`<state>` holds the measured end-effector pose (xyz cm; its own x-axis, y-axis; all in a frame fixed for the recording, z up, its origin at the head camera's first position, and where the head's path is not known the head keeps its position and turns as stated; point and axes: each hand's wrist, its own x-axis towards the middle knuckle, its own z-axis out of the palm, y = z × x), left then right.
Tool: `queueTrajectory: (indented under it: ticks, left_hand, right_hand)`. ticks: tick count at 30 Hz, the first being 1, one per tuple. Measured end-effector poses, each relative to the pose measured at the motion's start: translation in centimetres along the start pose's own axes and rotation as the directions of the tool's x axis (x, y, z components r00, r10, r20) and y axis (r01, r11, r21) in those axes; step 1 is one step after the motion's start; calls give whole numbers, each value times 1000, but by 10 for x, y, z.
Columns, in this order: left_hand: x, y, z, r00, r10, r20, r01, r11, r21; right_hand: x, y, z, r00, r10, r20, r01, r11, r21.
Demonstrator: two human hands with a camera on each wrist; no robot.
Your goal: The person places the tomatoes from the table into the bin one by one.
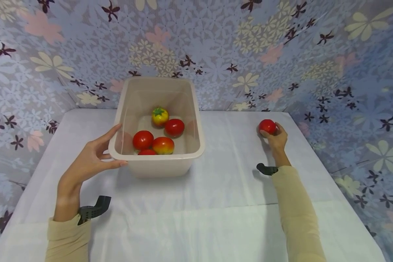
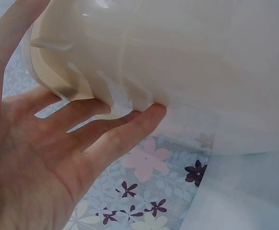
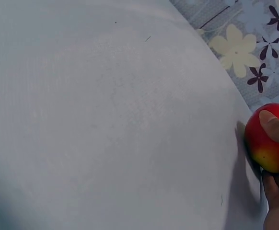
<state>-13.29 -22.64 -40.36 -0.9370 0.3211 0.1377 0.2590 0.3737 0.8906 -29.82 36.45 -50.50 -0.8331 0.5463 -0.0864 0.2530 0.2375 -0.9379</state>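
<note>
My left hand (image 1: 91, 154) grips the left front corner of a beige plastic bin (image 1: 157, 167), thumb by the front and fingers along the left side. The left wrist view shows the fingertips (image 2: 158, 112) against the bin's outer wall. Inside lie several glossy red fruits (image 1: 143, 140), one with a yellow patch (image 1: 163, 145), and a yellow fruit with a green star-shaped top (image 1: 159, 116). Far to the right, my right hand (image 1: 277, 140) holds a round red fruit (image 1: 267, 126) between thumb and fingers, close over the table. In the right wrist view that fruit has a yellow-green underside.
A white cloth (image 1: 229, 182) covers the table, with a fold line across its front part. Flower-patterned fabric (image 1: 216, 43) rises behind the table and at both sides. Black camera mounts (image 1: 95, 209) stick out from both wrists.
</note>
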Motion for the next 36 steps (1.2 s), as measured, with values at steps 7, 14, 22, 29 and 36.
queueTrajectory:
  ticks: [7, 14, 22, 29, 36]
  left_hand:
    - [1, -1, -1, 1000, 8, 0, -8, 1000, 0]
    - [1, 0, -2, 1000, 21, -7, -21, 1000, 5]
    - [2, 1, -3, 1000, 20, -4, -20, 1000, -5]
    - [3, 2, -5, 999, 31, -9, -31, 1000, -4]
    - [-2, 0, 2, 1000, 28, 15, -27, 999, -42]
  right_hand:
    - [-1, -11, 4, 1000, 16, -9, -14, 985, 171]
    - [-5, -28, 13, 998, -59, 19, 56, 986, 156]
    - [-12, -44, 23, 986, -154, 62, 141, 975, 173]
    - [-24, -68, 33, 964, -237, 118, 217, 963, 157]
    - [-49, -87, 40, 900, -385, 204, 349, 917, 193]
